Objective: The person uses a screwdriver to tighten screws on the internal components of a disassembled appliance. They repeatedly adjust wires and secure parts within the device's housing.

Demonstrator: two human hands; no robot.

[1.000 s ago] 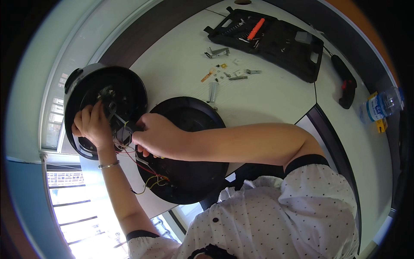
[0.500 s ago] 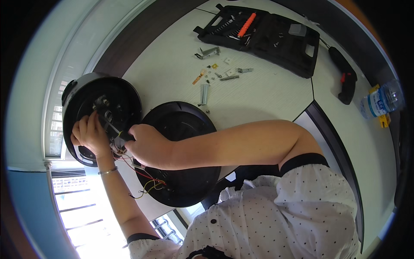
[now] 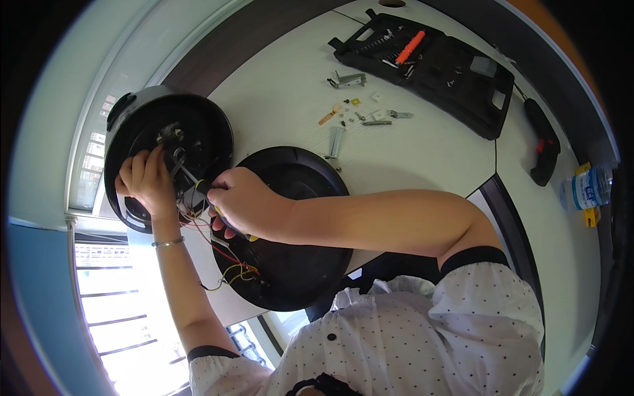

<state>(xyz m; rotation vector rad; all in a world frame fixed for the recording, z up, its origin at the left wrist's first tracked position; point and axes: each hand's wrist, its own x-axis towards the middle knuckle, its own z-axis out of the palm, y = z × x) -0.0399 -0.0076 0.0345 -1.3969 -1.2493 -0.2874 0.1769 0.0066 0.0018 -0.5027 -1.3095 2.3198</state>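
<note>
Appliance body: one round black-and-white housing (image 3: 165, 142) lying open side up at the desk's left edge, inner parts and wiring exposed.
Left hand: the left hand (image 3: 146, 181) rests inside the housing, fingers curled over the inner parts; its grip looks closed on something small there, though I cannot tell what.
Right hand: the right hand (image 3: 241, 201) sits at the housing's rim, grip narrow around a yellow-and-black tool (image 3: 218, 212) whose dark tip points into the housing.
Change: against the earlier views both hands keep the same spot over the housing; only the camera has shifted, so the work inside is ongoing.
Wires: a bundle of red, yellow and black wires (image 3: 228, 264) runs from the housing to the second piece.
Second piece: one black round base plate (image 3: 297, 264) just beside the housing, under the right forearm.
Loose parts: several small screws and metal brackets (image 3: 360, 109) scattered mid-desk.
Tool case: one open black tool case (image 3: 436, 69), well apart.
Further off: one black power driver (image 3: 543, 146), one clear plastic bottle (image 3: 584, 188).
Desk: white desk (image 3: 422, 152).
</note>
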